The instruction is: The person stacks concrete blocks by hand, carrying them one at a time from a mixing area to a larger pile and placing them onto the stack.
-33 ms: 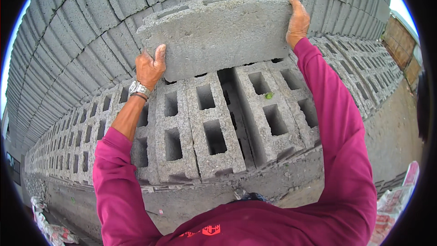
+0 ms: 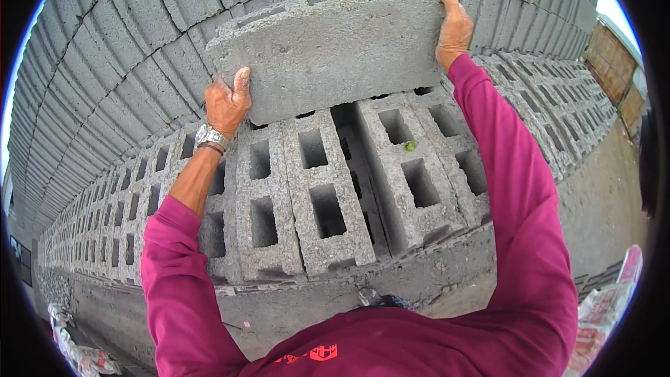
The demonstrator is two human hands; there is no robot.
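Note:
I hold a grey concrete block (image 2: 335, 56) on its long side, lifted in front of me. My left hand (image 2: 227, 101), with a watch on its wrist, grips the block's left end. My right hand (image 2: 453, 28) grips the right end. Both arms wear magenta sleeves. Just under the held block lies a row of hollow blocks (image 2: 328, 195) with their holes facing up; the held block's lower edge is close above their far ends. Whether it touches them I cannot tell.
A tall stack of grey blocks (image 2: 105, 49) rises behind. Low rows of hollow blocks run off to the left (image 2: 105, 230) and right (image 2: 558, 98). Dirt ground (image 2: 600, 202) lies on the right. Crumpled sacks lie at lower left (image 2: 77, 356) and lower right (image 2: 607, 321).

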